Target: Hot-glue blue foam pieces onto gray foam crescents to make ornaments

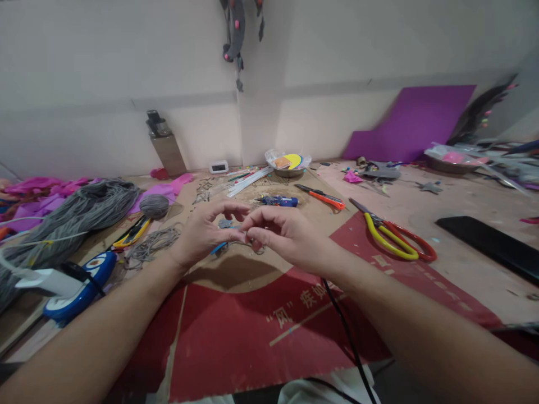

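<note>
My left hand (201,232) and my right hand (285,231) meet above the cardboard, their fingertips nearly touching. The left thumb and fingers curl round in a pinch. My right hand's thumb presses against its forefinger. What lies between the fingertips is too small and blurred to name; a thin greyish strand seems to show below them. Behind and below the fingers sit a small grey piece (225,223) and something blue (218,248), both partly hidden. Just beyond my hands lies a blue glue gun (278,201).
Yellow-and-red scissors (389,233), an orange utility knife (322,196) and a black phone-like slab (490,244) lie to the right. Grey yarn (90,210), a yarn ball (154,206) and a blue power strip (80,286) are left. A black cable (343,320) hangs over the red-printed cardboard (236,348).
</note>
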The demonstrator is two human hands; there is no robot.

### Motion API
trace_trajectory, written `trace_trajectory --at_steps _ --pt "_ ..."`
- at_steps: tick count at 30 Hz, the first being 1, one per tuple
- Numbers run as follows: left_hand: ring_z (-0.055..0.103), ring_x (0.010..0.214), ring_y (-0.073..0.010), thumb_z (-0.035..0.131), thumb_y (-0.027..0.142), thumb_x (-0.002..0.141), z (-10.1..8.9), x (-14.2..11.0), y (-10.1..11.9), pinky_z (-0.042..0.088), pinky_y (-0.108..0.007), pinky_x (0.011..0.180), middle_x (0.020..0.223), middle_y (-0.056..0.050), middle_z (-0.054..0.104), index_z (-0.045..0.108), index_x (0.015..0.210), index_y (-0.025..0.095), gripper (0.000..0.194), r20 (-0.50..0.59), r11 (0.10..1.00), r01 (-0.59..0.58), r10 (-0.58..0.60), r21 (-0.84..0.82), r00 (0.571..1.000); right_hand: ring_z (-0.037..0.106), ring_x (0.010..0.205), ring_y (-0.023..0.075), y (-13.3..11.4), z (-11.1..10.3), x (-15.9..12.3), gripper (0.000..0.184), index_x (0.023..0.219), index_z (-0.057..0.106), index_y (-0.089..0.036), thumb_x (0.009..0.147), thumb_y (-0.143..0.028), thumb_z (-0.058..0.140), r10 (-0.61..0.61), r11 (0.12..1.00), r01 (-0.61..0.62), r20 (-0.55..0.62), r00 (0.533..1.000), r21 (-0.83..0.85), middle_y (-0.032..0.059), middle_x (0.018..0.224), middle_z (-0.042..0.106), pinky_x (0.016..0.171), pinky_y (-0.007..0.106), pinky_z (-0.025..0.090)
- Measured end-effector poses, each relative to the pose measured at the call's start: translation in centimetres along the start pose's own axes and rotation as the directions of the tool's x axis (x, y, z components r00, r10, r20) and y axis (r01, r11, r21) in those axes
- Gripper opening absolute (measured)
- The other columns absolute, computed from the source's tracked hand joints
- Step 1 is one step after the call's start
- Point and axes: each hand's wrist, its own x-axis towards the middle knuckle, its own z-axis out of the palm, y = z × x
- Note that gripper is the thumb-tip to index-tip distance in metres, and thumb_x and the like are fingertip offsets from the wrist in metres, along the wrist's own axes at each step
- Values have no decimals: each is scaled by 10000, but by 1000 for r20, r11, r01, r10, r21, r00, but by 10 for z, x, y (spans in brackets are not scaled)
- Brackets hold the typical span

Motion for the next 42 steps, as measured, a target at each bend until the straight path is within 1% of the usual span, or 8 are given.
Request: trace_trajectory --at_steps 7,13,24,30,33,35,39,42 --pt "604 773 -157 829 410 615 3 -2 -8 487 -289 753 888 -42 719 717 1013 222 454 -37 997 -7 4 -79 999 493 631 76 11 8 1 41 763 578 -169 791 -145 560 -244 912 177 -142 959 -371 -15 715 591 609 214 383" --pt "614 842 -174 841 320 629 0 -3 -14 484 -304 787 923 -43 710 693 1066 237 470 -81 992 -6 -4 -128 997 507 630 87 4 8 -1 77 814 579 -169 862 -193 524 -171 951 108 -203 964 -289 -3 720 592 611 220 402" --pt "587 790 -159 817 429 627 4 -4 -11 463 -292 749 884 -41 713 699 1086 254 505 -17 991 -64 62 -122 998 481 633 84 17 13 1 52 781 559 -183 832 -186 548 -253 908 182 -146 956 -378 -11 733 581 607 218 375" --pt "614 769 -166 826 364 638 -3 3 -5 479 -291 728 829 -39 707 708 1006 209 417 -78 990 88 -97 -112 992 492 641 97 10 8 0 113 780 511 -184 878 -233 479 -126 971 80 -195 973 -227 -11 712 546 615 231 375" --pt "594 671 -145 727 394 729 -16 9 -6 457 -262 657 734 -28 686 711 821 173 239 -30 945 316 -315 87 949 494 620 101 7 4 -2 279 738 528 -182 944 -307 388 -74 981 57 -85 994 -187 -15 662 527 614 240 368" --pt "583 654 -149 660 453 762 -26 10 -12 428 -251 621 704 -22 674 708 787 177 281 89 866 425 -461 265 883 495 615 104 8 3 -1 364 692 541 -178 962 -333 352 -52 976 42 -40 998 -215 -13 635 527 617 247 361" --pt "545 580 -153 587 502 765 -35 6 -26 357 -244 537 627 -18 638 684 707 181 341 297 722 465 -657 513 693 498 644 115 19 5 3 311 684 544 -176 937 -299 412 -6 941 -37 -127 992 -337 -6 648 548 632 254 352" --pt "540 569 -158 628 461 706 -32 3 -29 337 -245 523 597 -7 626 680 701 197 269 329 695 432 -680 575 655 516 709 136 33 9 5 173 768 567 -173 890 -268 490 51 876 -131 -180 982 -465 26 749 595 660 267 362"
